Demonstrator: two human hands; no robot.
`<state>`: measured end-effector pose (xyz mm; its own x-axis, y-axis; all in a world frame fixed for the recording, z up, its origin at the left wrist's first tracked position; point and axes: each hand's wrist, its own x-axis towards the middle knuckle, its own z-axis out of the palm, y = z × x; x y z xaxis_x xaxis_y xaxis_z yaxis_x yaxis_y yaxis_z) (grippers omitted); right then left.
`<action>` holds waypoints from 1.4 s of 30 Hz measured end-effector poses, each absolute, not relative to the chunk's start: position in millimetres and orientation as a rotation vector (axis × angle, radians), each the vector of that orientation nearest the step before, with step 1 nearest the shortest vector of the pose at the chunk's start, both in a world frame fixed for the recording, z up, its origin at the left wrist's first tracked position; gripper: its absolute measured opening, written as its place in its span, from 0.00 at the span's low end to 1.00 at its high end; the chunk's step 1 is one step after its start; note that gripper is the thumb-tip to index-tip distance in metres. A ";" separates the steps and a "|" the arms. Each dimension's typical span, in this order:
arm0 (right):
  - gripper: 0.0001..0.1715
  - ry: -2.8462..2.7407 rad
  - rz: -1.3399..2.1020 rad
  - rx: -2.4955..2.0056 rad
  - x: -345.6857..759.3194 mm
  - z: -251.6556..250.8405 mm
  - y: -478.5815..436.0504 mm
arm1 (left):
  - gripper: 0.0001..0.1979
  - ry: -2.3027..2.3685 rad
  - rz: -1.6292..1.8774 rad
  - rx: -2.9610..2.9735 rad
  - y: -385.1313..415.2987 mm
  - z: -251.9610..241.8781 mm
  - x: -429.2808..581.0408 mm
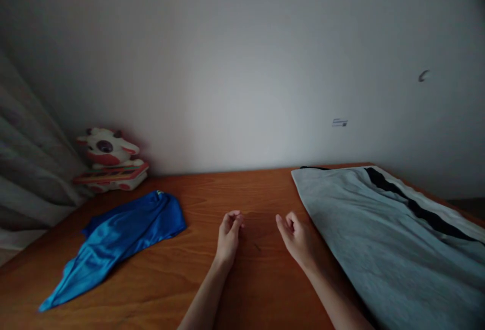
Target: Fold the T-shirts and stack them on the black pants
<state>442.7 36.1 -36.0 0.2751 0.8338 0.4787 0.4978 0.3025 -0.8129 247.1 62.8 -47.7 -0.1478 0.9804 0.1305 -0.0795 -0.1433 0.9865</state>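
My left hand (229,235) is over the middle of the wooden table (242,193), its fingers curled in toward the thumb and nothing visible in them. To its right is my right hand (297,239), also loosely closed, with the thumb raised and no object in it. A shiny blue cloth (129,239), crumpled and narrowing to a point at the front left, lies to the left of my left hand. Close to my right hand and forearm is the edge of a large grey cloth or garment (364,224) with black and white bands. Neither hand touches a cloth.
A toy cow (108,150) with a small keyboard sits at the back left corner, beside a curtain (30,158). Behind the table rises a pale wall (242,77) bearing a small label (339,123) and a hook (423,76).
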 end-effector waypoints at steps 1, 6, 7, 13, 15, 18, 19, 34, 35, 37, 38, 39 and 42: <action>0.30 -1.374 0.369 -1.375 445.3 -33.9 34.5 | 0.21 1.192 1.461 1.202 61.2 -47.4 247.9; 0.32 -1.349 0.430 -1.478 450.4 -27.8 29.1 | 0.15 1.340 1.449 1.498 47.0 -40.9 242.1; 0.32 -1.345 0.453 -1.490 451.0 -27.1 28.0 | 0.12 1.373 1.422 1.593 44.3 -38.0 236.2; 0.31 -1.316 0.544 -1.517 453.8 -21.5 23.0 | 0.13 1.731 1.230 1.965 40.2 -19.8 165.1; 0.31 -1.322 0.555 -1.497 453.6 -20.5 23.6 | 0.18 1.932 1.230 1.924 41.4 -20.1 139.3; 0.31 -1.380 0.597 -1.465 451.4 -22.9 26.8 | 0.24 2.435 1.050 1.781 40.5 -25.2 111.5; 0.31 -1.410 0.609 -1.448 450.3 -24.8 28.2 | 0.26 2.599 0.935 1.718 39.4 -26.7 105.6; 0.24 -1.614 0.536 -1.195 443.1 -46.3 35.8 | 0.14 1.576 0.816 2.193 27.2 -12.8 173.7; 0.30 -1.717 0.521 -1.148 443.3 -46.0 34.4 | 0.14 1.431 0.805 2.201 19.9 -10.8 186.0; 0.47 -1.935 0.485 -1.061 443.2 -44.6 31.0 | 0.16 1.176 0.810 2.162 4.8 -5.1 206.5; 0.49 -2.020 0.471 -1.034 442.6 -43.9 29.4 | 0.18 1.074 0.827 2.134 -1.5 -2.0 213.8; 0.45 -2.071 0.461 -1.024 441.4 -43.5 28.2 | 0.20 0.991 0.848 2.122 -6.3 1.0 218.7; 0.19 -2.034 0.476 -1.044 435.8 -45.1 29.5 | 0.28 0.918 0.885 2.261 -8.4 5.8 218.3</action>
<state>435.8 29.5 -45.1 -0.3535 0.8062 0.4745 0.5121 0.5913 -0.6230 218.3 -8.4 5.8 0.5522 0.7484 0.3673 0.3942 -0.6227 0.6759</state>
